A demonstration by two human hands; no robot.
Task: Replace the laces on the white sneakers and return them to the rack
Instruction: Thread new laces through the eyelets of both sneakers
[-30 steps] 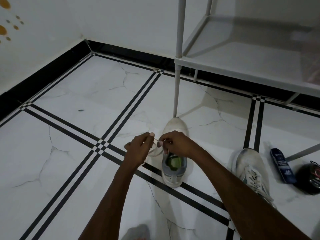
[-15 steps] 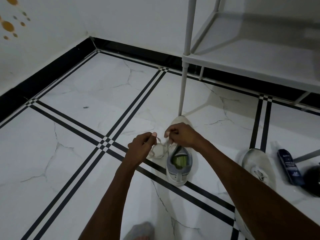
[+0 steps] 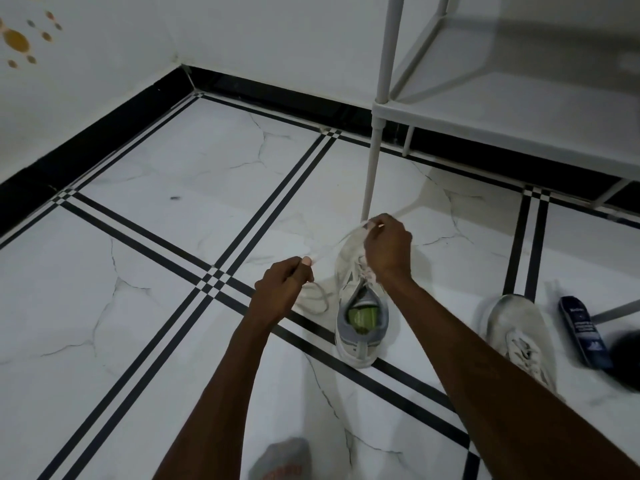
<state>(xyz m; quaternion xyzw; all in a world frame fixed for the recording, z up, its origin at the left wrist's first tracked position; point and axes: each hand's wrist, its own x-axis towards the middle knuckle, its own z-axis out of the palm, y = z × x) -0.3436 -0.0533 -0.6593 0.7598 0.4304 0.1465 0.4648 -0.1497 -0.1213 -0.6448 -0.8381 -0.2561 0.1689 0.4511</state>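
A white sneaker (image 3: 362,327) with a grey collar and green insole stands on the tiled floor, toe pointing away from me. A white lace (image 3: 325,250) runs stretched between my two hands above its toe. My left hand (image 3: 284,285) pinches one end left of the shoe, with a slack loop of lace lying on the floor below it. My right hand (image 3: 388,249) pinches the lace over the shoe's front eyelets. The second white sneaker (image 3: 519,334) lies to the right, laced, partly behind my right forearm.
A white shoe rack (image 3: 502,129) stands at the upper right, one leg (image 3: 372,174) touching the floor just beyond the sneaker's toe. A dark blue bottle (image 3: 580,330) and a black round object (image 3: 627,362) lie at the right edge. A grey-socked foot (image 3: 284,459) shows at the bottom.
My hands have drawn apart: the right hand rose forward over the toe, the left stayed lower left, and the lace between them has pulled longer and tauter.
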